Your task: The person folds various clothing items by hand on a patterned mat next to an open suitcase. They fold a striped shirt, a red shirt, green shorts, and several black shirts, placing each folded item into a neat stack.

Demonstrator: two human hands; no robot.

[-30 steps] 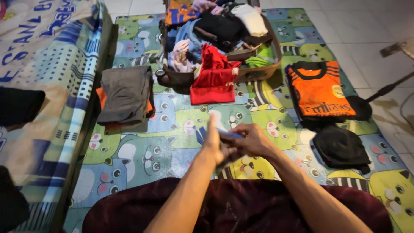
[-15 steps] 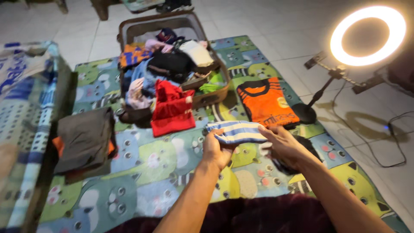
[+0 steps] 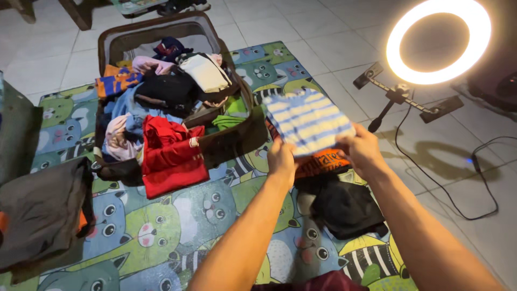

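Biggest thing down there is the cartoon-cat play mat point(image 3: 177, 226), green and blue and yellow, spread over the tiled floor, and on its far end sits the open brown suitcase point(image 3: 237, 141), heaped with loose clothes, a red garment point(image 3: 171, 159) spilling over its near wall onto the mat. Off to the right, a glowing ring light point(image 3: 439, 40) on its stand, cable trailing across the tiles. At the left, a folded grey garment point(image 3: 40, 213); nearer the middle, a dark bundle point(image 3: 344, 210) lying just below the orange jersey point(image 3: 323, 160). And now the folded blue-and-white striped cloth point(image 3: 308, 123), held up in the air just above that jersey, right beside the suitcase's near corner. It looks light and limp, a soft knit that would sag and fall out of its fold if held at one point only, so the two near corners look like the sensible places to hold, and that's where the grip is. The left hand point(image 3: 281, 159) has its fingers closed together, clamped on the near left corner; the right hand point(image 3: 362, 151) pinches the near right corner, thumb on top, fingers curled shut beneath. Both hands are tight on the cloth, keeping it flat.
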